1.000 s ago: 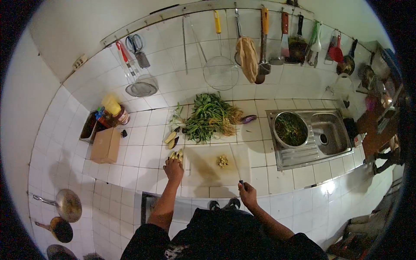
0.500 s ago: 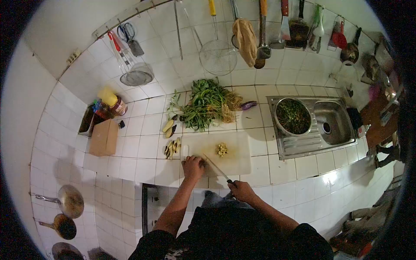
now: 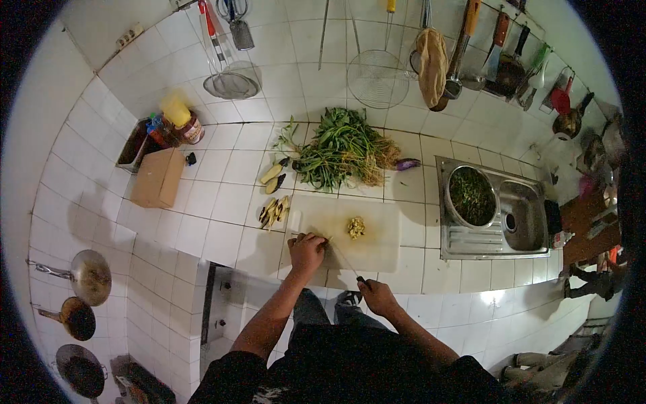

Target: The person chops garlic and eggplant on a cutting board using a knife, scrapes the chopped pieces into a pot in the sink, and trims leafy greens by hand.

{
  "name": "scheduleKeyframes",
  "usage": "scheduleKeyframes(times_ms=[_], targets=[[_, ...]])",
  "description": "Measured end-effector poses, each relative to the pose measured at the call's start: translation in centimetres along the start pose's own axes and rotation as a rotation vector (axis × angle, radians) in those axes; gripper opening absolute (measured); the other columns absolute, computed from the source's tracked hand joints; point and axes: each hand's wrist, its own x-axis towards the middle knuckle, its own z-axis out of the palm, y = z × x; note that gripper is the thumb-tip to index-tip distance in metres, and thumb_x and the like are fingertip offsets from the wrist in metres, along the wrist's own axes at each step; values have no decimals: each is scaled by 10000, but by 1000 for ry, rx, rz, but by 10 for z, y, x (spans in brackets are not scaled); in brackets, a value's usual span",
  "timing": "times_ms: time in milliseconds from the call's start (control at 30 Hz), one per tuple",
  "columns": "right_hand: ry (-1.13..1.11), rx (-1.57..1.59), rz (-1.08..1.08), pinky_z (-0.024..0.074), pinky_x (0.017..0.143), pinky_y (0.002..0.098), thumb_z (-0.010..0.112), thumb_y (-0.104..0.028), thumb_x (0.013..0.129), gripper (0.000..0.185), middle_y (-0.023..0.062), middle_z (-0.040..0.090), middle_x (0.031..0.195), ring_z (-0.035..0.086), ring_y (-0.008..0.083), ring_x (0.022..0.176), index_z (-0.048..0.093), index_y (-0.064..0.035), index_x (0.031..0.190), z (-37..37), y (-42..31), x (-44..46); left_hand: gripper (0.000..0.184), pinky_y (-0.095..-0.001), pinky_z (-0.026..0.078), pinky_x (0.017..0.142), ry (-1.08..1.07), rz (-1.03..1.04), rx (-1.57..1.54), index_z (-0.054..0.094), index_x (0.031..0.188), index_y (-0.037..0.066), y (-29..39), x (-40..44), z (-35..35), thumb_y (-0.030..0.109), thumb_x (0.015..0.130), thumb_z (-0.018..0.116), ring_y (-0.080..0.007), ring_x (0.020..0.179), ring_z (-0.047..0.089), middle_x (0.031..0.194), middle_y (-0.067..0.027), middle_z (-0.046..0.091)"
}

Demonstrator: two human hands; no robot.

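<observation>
My right hand [image 3: 378, 297] grips the dark handle of a knife [image 3: 345, 260], its blade slanting up and left over the white cutting board [image 3: 383, 229]. At the board's left part, my left hand [image 3: 307, 252] is closed on a small piece near the blade tip; the piece is mostly hidden. Chopped pale pieces [image 3: 356, 227] lie in a small pile on the board. Left of the board are eggplant strips [image 3: 274, 212], with cut eggplant pieces [image 3: 273, 176] above them.
Leafy greens [image 3: 336, 148] and a whole eggplant [image 3: 407, 163] lie behind the board. A bowl of chopped greens [image 3: 472, 195] stands on the sink's [image 3: 464, 242] drainboard. A cardboard box [image 3: 158, 178] is at left. Utensils hang on the wall; pans [image 3: 91, 277] hang lower left.
My left hand has moved from the eggplant strips to the board's left part. The knife, upright before, now slants left toward my left hand. The camera view has shifted.
</observation>
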Motion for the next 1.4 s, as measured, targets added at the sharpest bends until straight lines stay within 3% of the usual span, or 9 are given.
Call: scheduleKeyframes(times_ms=[200,267,500,600,667,1000,1067,1267,1400], targets=[[-23,-26,-13,470,710,510,464,-409,1007,500,290,627,788,606,485,806,600,49,862,-1,0,4,214,-488,380,860,-15,46,8,753,934,194,4,-1,-7,157,724,737,-224,999,588,975,24,674],[48,-71,-125,464,713,519,465,-412,1005,496,296,625,799,599,494,811,603,44,869,2,4,7,211,-492,378,869,-29,35,8,756,936,195,9,1,-11,159,729,736,-225,992,588,973,22,674],[27,-94,-22,465,742,525,451,-425,1007,503,294,628,813,608,489,838,604,40,888,8,1,23,192,-499,370,877,-68,45,63,759,933,189,2,3,-7,173,746,720,-228,977,586,963,19,676],[54,-125,-181,471,754,512,455,-423,1007,497,293,634,839,613,479,851,611,40,911,7,5,14,185,-496,368,881,-44,44,76,761,926,181,4,-1,-7,170,747,719,-234,982,588,964,9,676],[5,-8,12,475,765,503,461,-417,1006,493,289,640,858,622,463,859,617,45,933,7,7,10,181,-494,367,886,-17,37,74,761,920,177,9,-4,-8,165,744,721,-234,988,589,959,5,676],[-5,-51,27,478,729,516,484,-397,999,483,290,628,765,628,468,790,622,57,910,5,2,22,153,-488,347,917,30,5,61,759,881,180,12,-4,-7,164,730,735,-218,1001,584,1002,20,700],[112,-183,-297,468,716,533,480,-399,998,494,292,614,732,610,490,765,617,59,877,6,5,25,149,-488,343,919,34,0,65,758,877,184,14,-4,-8,165,730,736,-215,1001,583,987,28,703],[45,-73,-29,459,710,536,477,-397,1000,497,297,615,763,608,488,786,613,60,861,4,6,34,156,-496,335,916,52,-61,67,757,869,188,8,-5,-1,182,714,748,-210,1006,582,947,32,709],[81,-103,-248,460,716,528,476,-405,999,500,290,624,777,616,473,786,617,61,883,4,7,14,166,-509,343,915,64,-124,122,759,859,192,10,-9,1,201,693,758,-215,1018,582,937,21,710]])
